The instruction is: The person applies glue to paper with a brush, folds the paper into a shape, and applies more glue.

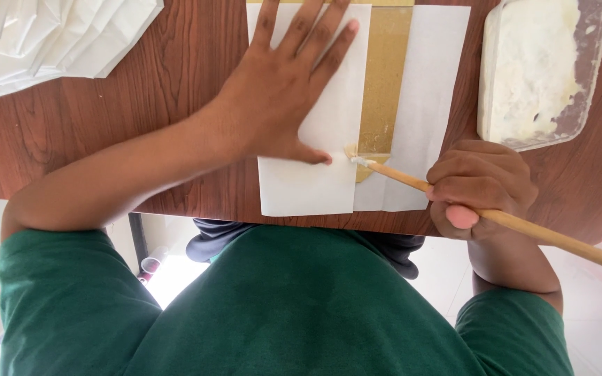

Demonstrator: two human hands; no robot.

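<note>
Looking down from head height, a person in a green shirt is pasting paper on a wooden bench (pixel 141 90). At far left lies a stack of folded white paper (pixel 43 38), well apart from the work. Next, the left hand (pixel 283 87) lies flat, palm down, fingers spread and open, pressing a white sheet (pixel 308 184) to the bench; the forearm runs in from the lower left. Just right of that sheet is a gold strip (pixel 383 76), shiny with paste, and beyond it a second white sheet (pixel 430 83). The right hand (pixel 479 188) is closed in a fist-like grip around a wooden stick (pixel 552 237), whose tip touches the near end of the strip, beside the left thumb. At upper right sits a tray (pixel 590 76) of white paste. The step in hand appears to be spreading paste along the strip; the next stroke likely calls for a steady left hand and light pressure from the stick.
</note>
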